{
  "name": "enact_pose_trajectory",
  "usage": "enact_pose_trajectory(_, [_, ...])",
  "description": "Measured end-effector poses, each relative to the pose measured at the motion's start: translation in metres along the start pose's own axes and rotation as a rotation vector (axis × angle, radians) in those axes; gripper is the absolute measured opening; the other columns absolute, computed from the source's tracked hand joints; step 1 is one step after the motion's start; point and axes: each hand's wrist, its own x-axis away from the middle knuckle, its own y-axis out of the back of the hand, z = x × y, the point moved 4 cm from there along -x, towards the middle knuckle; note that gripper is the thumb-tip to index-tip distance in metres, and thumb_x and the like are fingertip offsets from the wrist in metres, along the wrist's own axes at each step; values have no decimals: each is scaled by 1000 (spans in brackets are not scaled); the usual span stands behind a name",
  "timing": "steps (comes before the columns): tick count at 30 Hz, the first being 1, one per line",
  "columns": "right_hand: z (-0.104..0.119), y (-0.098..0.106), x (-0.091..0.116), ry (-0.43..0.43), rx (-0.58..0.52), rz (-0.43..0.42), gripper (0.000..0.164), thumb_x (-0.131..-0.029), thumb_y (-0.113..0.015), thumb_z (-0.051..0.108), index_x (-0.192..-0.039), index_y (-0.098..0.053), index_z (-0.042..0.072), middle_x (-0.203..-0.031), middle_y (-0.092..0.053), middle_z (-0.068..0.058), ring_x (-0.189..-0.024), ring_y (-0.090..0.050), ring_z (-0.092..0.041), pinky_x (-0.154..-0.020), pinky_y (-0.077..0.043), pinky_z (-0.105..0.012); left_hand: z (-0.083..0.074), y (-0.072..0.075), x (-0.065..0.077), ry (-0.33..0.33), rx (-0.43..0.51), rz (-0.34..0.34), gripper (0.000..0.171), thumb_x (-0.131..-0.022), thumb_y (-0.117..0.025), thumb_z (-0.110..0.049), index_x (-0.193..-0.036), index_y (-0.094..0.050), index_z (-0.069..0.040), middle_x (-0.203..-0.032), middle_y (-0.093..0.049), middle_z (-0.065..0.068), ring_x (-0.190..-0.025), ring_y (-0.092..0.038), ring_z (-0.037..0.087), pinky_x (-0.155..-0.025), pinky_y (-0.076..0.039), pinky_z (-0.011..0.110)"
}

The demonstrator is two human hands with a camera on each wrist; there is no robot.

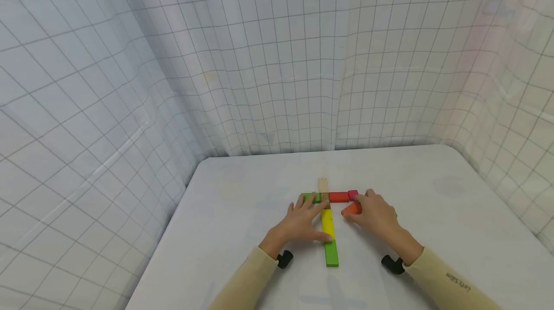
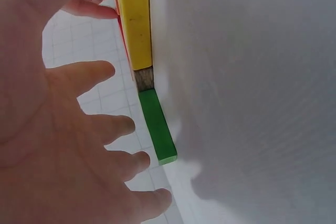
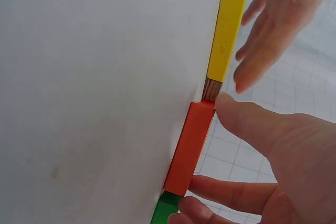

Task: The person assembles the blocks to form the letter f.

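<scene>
Block [image 3: 190, 148], orange, sits in right hand [image 1: 380, 212] between thumb [image 3: 233, 111] and fingertips [image 3: 203, 185].

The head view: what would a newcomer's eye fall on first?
Probably the bright blocks laid like a cross on the white table. The left hand, spread wide, partly covers them from the left, while the right hand, on the other side, holds an orange block. Behind the table hangs a white cloth with grid lines.
</scene>
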Motion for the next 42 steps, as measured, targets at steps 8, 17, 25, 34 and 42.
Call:
enact_pose_trajectory(8, [2,-1,1,-18,24,0,59,-77,-86,43,-115,-69,1,-89,-53,-10,-74,-50,-24,-51,-48,-38,0,-5,0,34,-51,34,101,-78,-69,-73,-161,-22,-38,-169,-8,9,-152,-1,40,-116,-9,66])
enact_pose_trajectory(17, [2,-4,1,-27,-14,14,58,-76,-87,39,-108,-62,-2,-87,-52,-10,-69,-50,-23,-52,-46,-35,0,-7,0,30,-55,34,101,-78,-68,-74,-161,-24,-37,-168,-8,9,-152,-1,40,-115,-10,67])
enact_pose_trajectory(25, [7,-3,-1,-26,-46,23,58,-74,-89,33,-110,-58,-1,-84,-55,-8,-72,-51,-22,-57,-50,-35,-1,-6,1,38,-47,34,101,-78,-68,-73,-161,-23,-37,-169,-8,9,-152,0,39,-116,-10,67])
enact_pose_trajectory(34, [9,2,-1,26,-57,-22,56,-76,-86,33,-111,-61,-1,-87,-56,-7,-71,-51,-21,-57,-48,-32,2,-7,-1,57,-56,44,101,-78,-67,-75,-160,-20,-42,-169,-6,5,-153,2,36,-117,-9,64])
enact_pose_trajectory(42, [11,10,-8,84,-73,-136,58,-76,-86,31,-120,-64,1,-97,-60,-11,-78,-54,-22,-64,-54,-37,2,-8,-1,52,-43,41,101,-77,-67,-76,-160,-22,-40,-169,-6,6,-153,2,36,-117,-9,65])
